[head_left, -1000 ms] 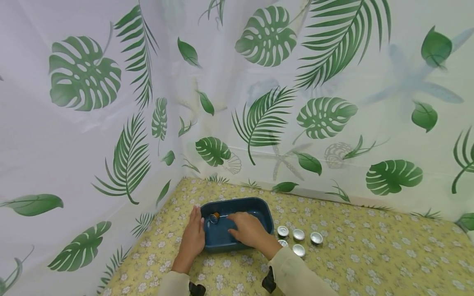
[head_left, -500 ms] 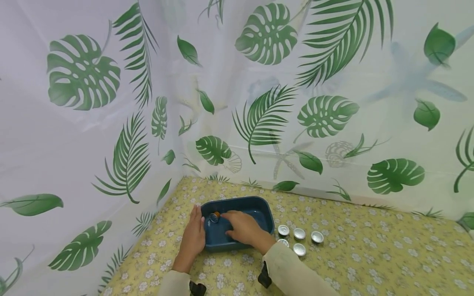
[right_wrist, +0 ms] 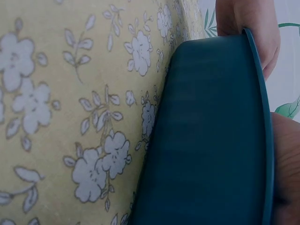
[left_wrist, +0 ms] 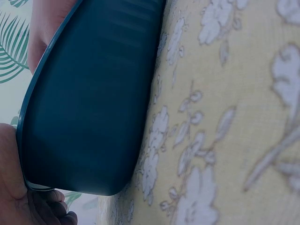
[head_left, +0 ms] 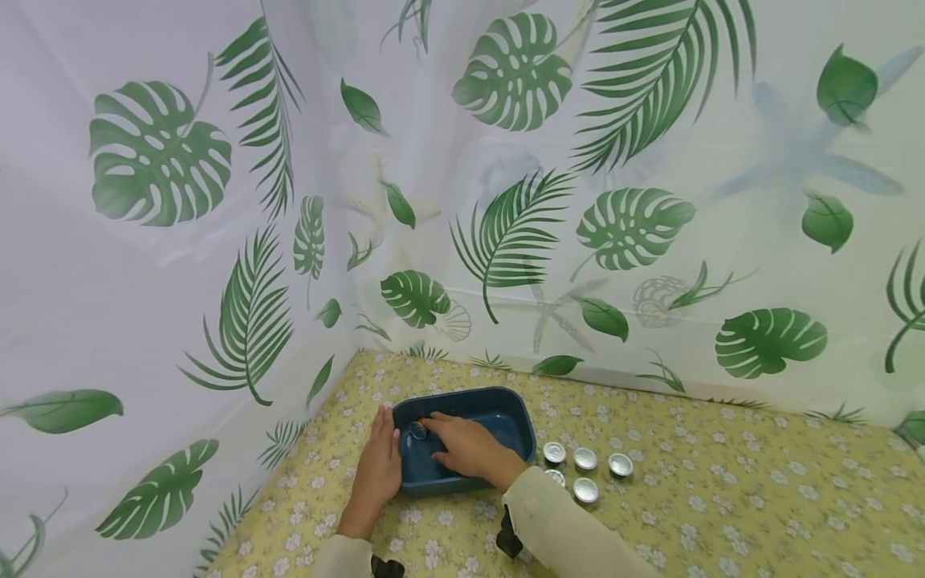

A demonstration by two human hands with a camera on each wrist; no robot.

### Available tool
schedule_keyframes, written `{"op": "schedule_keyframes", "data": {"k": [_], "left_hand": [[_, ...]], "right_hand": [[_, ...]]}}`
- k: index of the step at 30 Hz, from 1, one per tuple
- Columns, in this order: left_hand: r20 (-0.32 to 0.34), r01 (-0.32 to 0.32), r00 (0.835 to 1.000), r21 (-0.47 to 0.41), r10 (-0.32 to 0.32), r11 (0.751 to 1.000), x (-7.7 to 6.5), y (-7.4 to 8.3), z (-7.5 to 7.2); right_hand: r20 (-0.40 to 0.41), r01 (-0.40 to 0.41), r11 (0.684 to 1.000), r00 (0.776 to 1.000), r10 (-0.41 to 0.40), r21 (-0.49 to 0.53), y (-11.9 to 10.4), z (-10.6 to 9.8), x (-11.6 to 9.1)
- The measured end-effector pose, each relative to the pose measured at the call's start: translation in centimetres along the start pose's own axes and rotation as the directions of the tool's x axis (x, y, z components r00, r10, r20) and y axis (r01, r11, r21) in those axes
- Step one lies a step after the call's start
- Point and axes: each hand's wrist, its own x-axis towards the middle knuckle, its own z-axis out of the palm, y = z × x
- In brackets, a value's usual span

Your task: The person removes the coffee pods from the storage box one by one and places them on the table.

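A dark blue rectangular dish [head_left: 462,483] stands on the flowered cloth. My left hand [head_left: 377,461] holds its left end, with the thumb side at the rim and the fingers along the outer wall. Inside, near the left back corner, a coffee capsule [head_left: 418,431] lies tipped over, its round silver face toward me and its orange body mostly covered by fingers. My right hand [head_left: 466,444] reaches over the front wall, fingertips at the capsule and thumb apart from it, lower in the dish. In both wrist views the dish's outer wall [left_wrist: 89,103] hides the capsule.
Several coffee capsules [head_left: 585,459] stand foil side up on the cloth, right of the dish; one is partly hidden by the right forearm. A white leaf-print curtain [head_left: 549,241] rises behind and to the left. Yellow flowered cloth [head_left: 751,474] stretches to the right.
My right hand has moved left inside the dish until its fingertips cover the capsule's orange part. The left hand and the dish stay in place.
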Motion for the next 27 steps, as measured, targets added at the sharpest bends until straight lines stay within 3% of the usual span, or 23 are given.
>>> {"op": "schedule_keyframes", "data": {"k": [14,27], "left_hand": [[0.004,0.001,1.000,-0.006,0.000,1.000,-0.2,0.1,0.0],[-0.005,0.000,1.000,-0.017,0.000,1.000,0.0,0.1,-0.1]], "right_hand": [[0.016,0.028,0.999,0.999,-0.027,-0.030,0.5,0.3,0.4],[0.026,0.110,0.992,0.994,-0.109,-0.062,0.6,0.4,1.3]]}}
